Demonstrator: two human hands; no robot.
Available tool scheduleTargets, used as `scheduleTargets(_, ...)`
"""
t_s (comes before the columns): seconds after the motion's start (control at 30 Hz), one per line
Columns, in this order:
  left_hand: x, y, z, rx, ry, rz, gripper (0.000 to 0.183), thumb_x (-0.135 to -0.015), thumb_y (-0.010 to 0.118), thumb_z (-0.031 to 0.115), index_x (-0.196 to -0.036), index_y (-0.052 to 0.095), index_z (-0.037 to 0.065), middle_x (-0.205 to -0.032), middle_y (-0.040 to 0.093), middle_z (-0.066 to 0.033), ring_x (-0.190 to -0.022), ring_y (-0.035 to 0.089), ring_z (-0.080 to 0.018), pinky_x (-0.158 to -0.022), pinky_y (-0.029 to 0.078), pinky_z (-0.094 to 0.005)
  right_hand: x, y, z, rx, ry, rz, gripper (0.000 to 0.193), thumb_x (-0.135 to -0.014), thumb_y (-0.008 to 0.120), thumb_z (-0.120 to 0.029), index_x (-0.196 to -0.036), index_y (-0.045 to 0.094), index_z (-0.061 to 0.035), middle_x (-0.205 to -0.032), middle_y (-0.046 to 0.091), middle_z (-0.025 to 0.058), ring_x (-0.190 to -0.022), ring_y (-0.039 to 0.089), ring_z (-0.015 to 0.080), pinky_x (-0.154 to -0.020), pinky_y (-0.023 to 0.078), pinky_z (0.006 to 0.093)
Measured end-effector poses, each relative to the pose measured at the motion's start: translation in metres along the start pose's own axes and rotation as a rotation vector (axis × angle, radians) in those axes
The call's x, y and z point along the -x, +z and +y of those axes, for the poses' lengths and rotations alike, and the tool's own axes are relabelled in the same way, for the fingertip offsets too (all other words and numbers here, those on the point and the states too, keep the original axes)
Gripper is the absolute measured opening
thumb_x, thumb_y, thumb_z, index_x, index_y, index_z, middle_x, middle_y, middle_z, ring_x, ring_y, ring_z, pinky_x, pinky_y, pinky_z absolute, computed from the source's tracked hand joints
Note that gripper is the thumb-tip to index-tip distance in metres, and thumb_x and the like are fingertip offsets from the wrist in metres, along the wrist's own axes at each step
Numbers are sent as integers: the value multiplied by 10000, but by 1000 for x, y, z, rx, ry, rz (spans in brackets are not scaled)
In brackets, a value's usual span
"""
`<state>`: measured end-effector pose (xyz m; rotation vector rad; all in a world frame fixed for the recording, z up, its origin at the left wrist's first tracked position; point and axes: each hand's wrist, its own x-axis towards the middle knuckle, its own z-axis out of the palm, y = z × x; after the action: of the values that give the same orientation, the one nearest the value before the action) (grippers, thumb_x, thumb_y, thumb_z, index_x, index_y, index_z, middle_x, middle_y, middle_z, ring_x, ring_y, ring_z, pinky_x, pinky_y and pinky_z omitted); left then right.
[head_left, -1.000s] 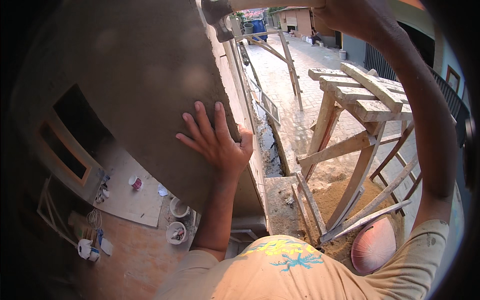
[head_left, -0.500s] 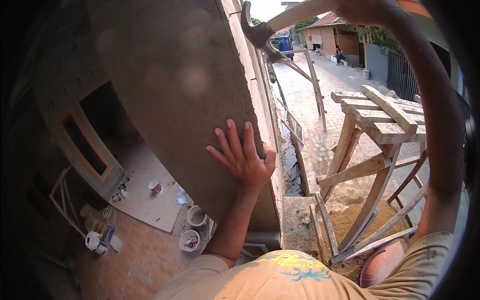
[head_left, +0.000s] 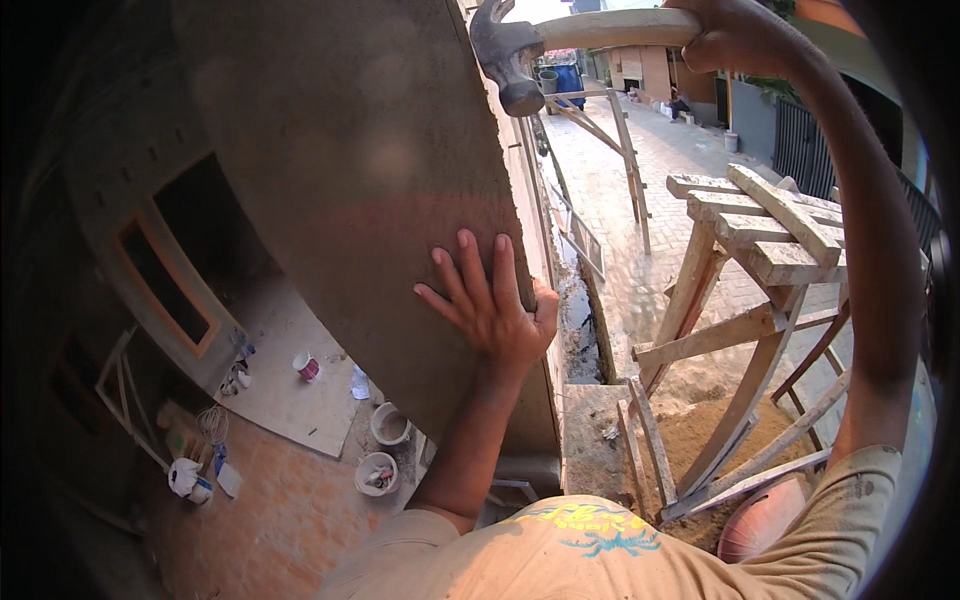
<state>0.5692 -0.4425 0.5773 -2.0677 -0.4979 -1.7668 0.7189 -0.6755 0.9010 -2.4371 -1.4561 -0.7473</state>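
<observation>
right hand (head_left: pixel 732 38) holds hammer (head_left: pixel 588 31); left hand (head_left: pixel 500 322) on wall (head_left: pixel 370 190)

Since half a second ago, the hammer (head_left: pixel 600 30) has swung from slanting to nearly level in the right hand (head_left: pixel 735 38), its head (head_left: pixel 508 60) appearing nearer the edge of the wall (head_left: pixel 370 130).

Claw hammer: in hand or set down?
In hand: the right hand grips the claw hammer by its pale handle.

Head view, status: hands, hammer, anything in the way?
Right hand gripping hammer, raised beside grey wall. Left hand spread on wall, thumb at edge. Wooden trestle to the right, apart from hammer.
</observation>
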Motion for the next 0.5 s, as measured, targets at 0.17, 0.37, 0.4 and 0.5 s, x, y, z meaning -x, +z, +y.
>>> scheduleTargets(0.17,-8,2,16,39,12,19,813,-840,658,301,-1569,393,56,-1653,290,-306,-1558,168,-540,-1191,3,-765,-37,27,67,470,-305,606,231,-639,786,-185,-855,755,-108,-779,730,131,-767,726,317,-704,551,450)
scheduleTargets(0.37,-6,2,11,32,13,39,809,-838,662,304,-1562,402,52,-1649,307,-300,-1553,187,-538,-1195,15,-761,-35,32,65,8,-122,315,585,-596,891,-124,-1166,768,-75,-1030,754,162,-999,723,291,-872,563,463)
scheduleTargets(0.4,-6,2,12,31,2,29,807,-839,662,304,-1561,404,52,-1649,309,-297,-1553,189,-537,-1197,18,-760,-35,29,61,-107,-65,220,569,-581,883,-114,-1138,771,-82,-1034,756,154,-1014,719,288,-868,559,464)
scheduleTargets(0.5,-7,-1,12,15,-17,5,801,-839,662,303,-1558,412,56,-1651,314,-291,-1555,192,-532,-1200,26,-755,-31,29,43,189,-200,446,201,-626,748,-154,-823,729,-125,-820,725,115,-821,720,313,-721,551,459)
